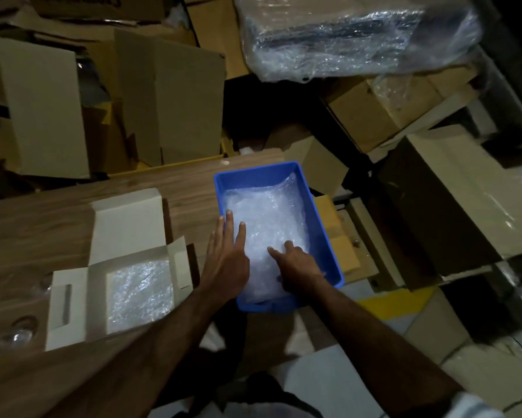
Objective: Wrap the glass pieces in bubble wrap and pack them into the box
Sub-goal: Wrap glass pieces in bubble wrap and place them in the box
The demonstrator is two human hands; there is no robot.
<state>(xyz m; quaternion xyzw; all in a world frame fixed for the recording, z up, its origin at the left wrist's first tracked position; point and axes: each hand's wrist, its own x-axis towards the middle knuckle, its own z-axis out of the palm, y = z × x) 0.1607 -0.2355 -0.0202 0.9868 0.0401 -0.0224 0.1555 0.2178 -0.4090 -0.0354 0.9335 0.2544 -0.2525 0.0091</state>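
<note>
- Both forearms reaching forward over the near edge of the wooden table (57, 212), down into the blue tray (255, 176).
- Left hand (226, 257) flat, fingers straight and spread, palm pressing on the bubble wrap (271, 218) at the tray's left wall; nothing gripped.
- Right hand (299, 267) just beside it, index finger stretched onto the wrap, other fingers curled under; whether pinching a sheet edge, cannot tell.
- Risk right here: only a near-corner strip of tray seems past the table edge, but a hard downward press there could tip it floorward.
- Risk of grabbing several sheets at once, layers clinging together, then a tangle on the lift.
- Left of the left hand, well apart: open white box (72, 294), flaps up, a bubble sheet already lying inside. Tall rear flap could catch a passing wrist and drag the box.
- Further left, beyond the box: glass pieces (19, 334), clear and dim against the wood, close to the near table edge. Low light plus clear glass: easy to miss, easy to knock off with an elbow or sleeve.
- Beyond the fingertips: stacked cardboard cartons (169, 95) and a plastic-wrapped bundle (359, 34) leaning overhead; a slide from that pile could land in the tray.
</note>
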